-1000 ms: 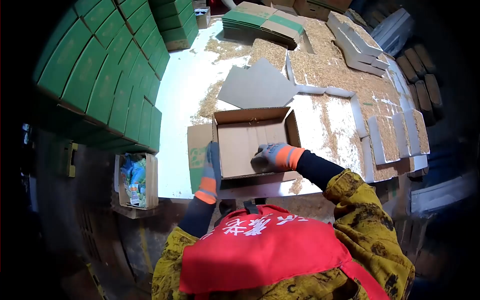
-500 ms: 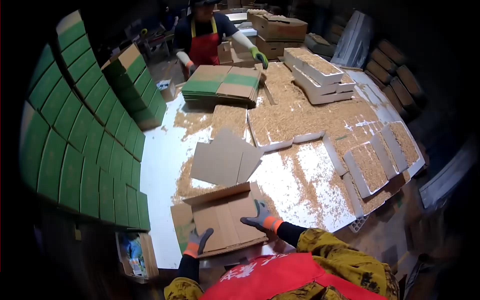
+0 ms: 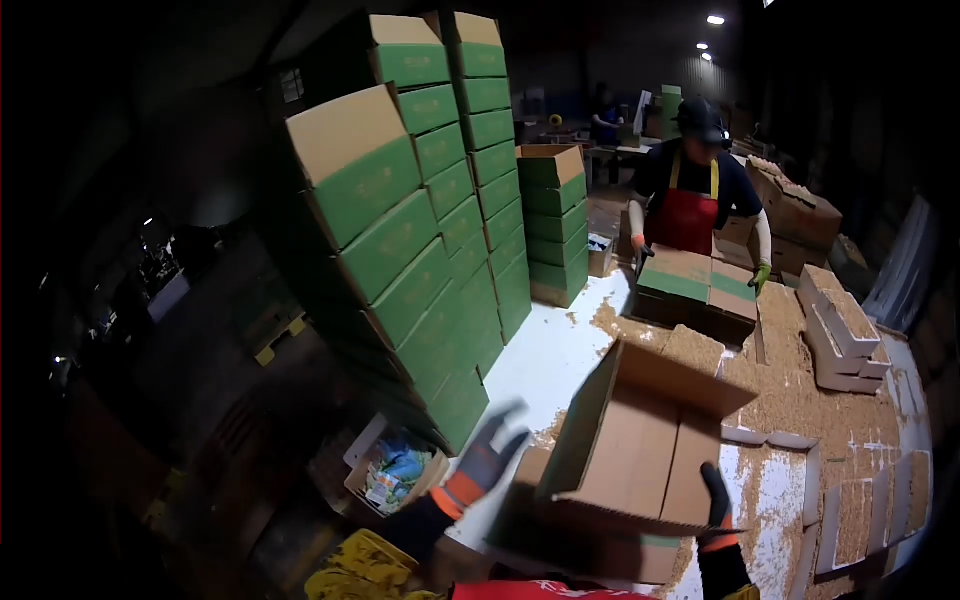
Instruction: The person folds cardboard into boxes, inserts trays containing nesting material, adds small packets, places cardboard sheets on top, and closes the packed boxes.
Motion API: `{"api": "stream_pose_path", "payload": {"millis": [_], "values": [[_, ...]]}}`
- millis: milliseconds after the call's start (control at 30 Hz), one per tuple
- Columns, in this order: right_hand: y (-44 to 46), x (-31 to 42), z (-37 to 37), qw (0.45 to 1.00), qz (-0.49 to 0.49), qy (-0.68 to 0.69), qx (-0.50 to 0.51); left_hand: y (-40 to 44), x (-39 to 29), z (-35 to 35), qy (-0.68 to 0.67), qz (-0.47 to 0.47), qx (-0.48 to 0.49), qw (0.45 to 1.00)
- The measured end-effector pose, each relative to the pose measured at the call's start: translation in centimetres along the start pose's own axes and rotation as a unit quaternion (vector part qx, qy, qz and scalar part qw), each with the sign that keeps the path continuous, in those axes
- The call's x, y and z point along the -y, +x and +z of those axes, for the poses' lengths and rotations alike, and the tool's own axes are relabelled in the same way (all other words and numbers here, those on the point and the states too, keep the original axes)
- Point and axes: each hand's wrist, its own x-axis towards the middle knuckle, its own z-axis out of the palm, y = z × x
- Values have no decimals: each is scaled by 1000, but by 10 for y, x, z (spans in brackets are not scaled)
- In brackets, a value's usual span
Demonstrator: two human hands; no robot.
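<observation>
An open cardboard box [image 3: 640,440] stands tilted in front of me, its brown inside showing. My right hand [image 3: 717,505], in a grey glove with an orange cuff, grips its right edge, with the fingers partly hidden. To the left of the box, my left hand [image 3: 490,450] is raised with its fingers spread, slightly blurred and holding nothing. Green-and-brown cardboard [image 3: 655,560] shows below the box; I cannot tell whether it belongs to the same box.
Tall stacks of green boxes [image 3: 400,290] rise at left. A small carton [image 3: 440,470] of blue packets sits below them. Across the white table [image 3: 540,350], a co-worker in a red apron [image 3: 683,220] handles flattened cartons [image 3: 695,285]. Wood shavings and white trays [image 3: 840,320] lie at right.
My view has swung left and up. My left hand has come off the box, which is now tilted. The co-worker now has both hands at the flattened cartons. The loose cardboard sheets are hidden.
</observation>
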Motion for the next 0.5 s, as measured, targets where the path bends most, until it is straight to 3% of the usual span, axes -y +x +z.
{"api": "stream_pose_path", "payload": {"millis": [33, 100, 133, 167, 200, 233, 300, 367, 467, 500], "values": [[7, 13, 29, 999, -25, 24, 0, 15, 1, -40, 28, 105, -138, 984], [24, 38, 90, 989, -132, -34, 51, 56, -29, -138, 51, 231, -291, 927], [34, 53, 128, 971, -205, -91, 85, 55, -62, -178, -389, 172, -285, 859], [36, 71, 171, 963, -197, 31, 182, 80, -38, -227, -120, 251, -368, 887], [43, 85, 210, 960, -204, 72, 176, 105, -32, -276, -53, 324, -396, 858], [74, 88, 213, 896, -260, 47, 356, 129, -1, -327, 40, 312, -431, 846], [80, 118, 287, 903, -284, 56, 319, 163, 19, -412, 163, 207, -431, 863], [97, 139, 350, 895, -311, 56, 315, 191, 38, -476, 250, 79, -361, 895], [135, 157, 423, 869, -350, 20, 349, 220, 61, -516, 266, -20, -251, 930], [115, 149, 471, 927, -304, 130, 178, 224, 67, -520, 263, -27, -237, 935]]}}
